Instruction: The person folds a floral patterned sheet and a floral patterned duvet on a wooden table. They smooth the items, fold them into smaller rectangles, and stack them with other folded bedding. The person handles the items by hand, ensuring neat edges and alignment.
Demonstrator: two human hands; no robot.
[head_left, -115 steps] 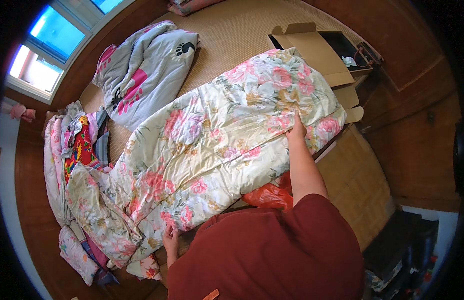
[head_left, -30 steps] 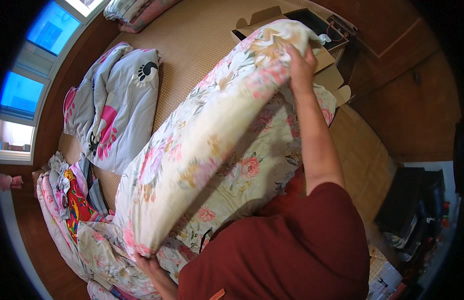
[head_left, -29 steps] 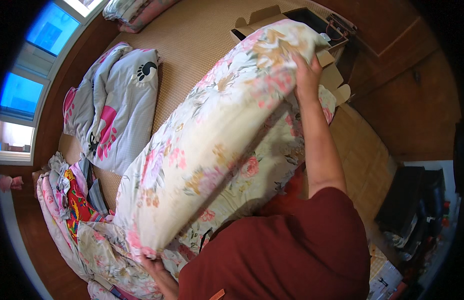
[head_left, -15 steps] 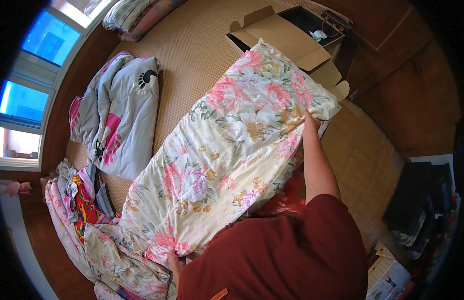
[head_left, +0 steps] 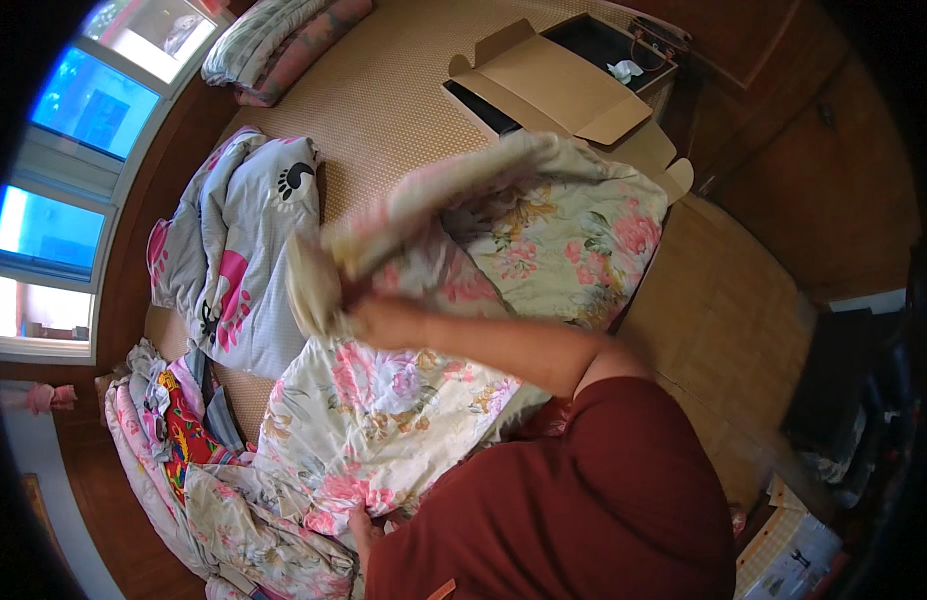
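Note:
A cream quilt with pink and lilac flowers lies across the bed in front of me. My right hand, blurred by motion, grips a bunched edge of it over the quilt's left side. From there a raised fold runs up toward the far end, and the quilt's far right part curls over. Low in the picture, my left hand is closed on the near left edge of the quilt; my sleeve and body hide much of that hand.
Left of the quilt lies a folded grey cover with paw prints. Crumpled bedding and clothes fill the near left. An opened cardboard box stands at the far side. Rolled bedding sits by the windows.
My right hand has swept from the quilt's far right edge to its left side, carrying that edge over. My left hand stays at the near edge.

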